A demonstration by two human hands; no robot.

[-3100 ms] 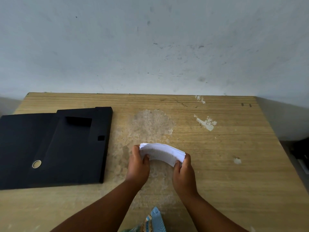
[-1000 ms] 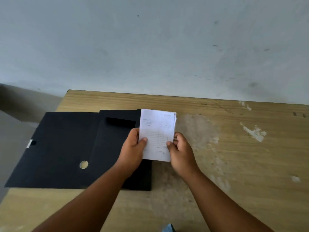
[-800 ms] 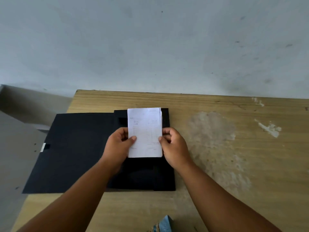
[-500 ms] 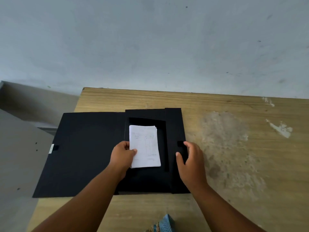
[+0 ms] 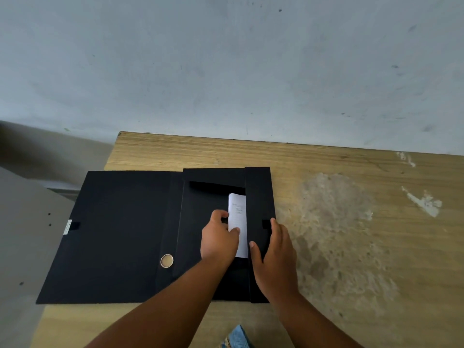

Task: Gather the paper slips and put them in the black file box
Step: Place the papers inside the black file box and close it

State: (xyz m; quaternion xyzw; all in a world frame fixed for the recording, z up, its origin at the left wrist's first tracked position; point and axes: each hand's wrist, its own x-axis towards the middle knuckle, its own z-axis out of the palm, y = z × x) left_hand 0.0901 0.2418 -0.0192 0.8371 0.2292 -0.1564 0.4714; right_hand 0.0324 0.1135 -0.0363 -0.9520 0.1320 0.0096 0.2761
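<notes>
The black file box [image 5: 120,234] lies open on the wooden table [image 5: 351,247], its lid spread flat to the left. A stack of white paper slips [image 5: 238,217] rests inside the box tray, its right part hidden under the box's right flap [image 5: 258,204]. My left hand [image 5: 218,241] presses on the stack's left edge with thumb and fingers. My right hand [image 5: 275,257] grips the right flap, thumb on the inner edge, fingers over the outer side.
The table's left edge runs close to the box lid, with grey floor beyond. A pale wall stands right behind the table. Worn, pale patches [image 5: 334,217] mark the wood to the right of the box. A bit of blue patterned cloth [image 5: 237,339] shows at the bottom.
The stack went from held in both hands above the table into the box tray. My right hand let go of it and took the right flap, which now covers part of the slips.
</notes>
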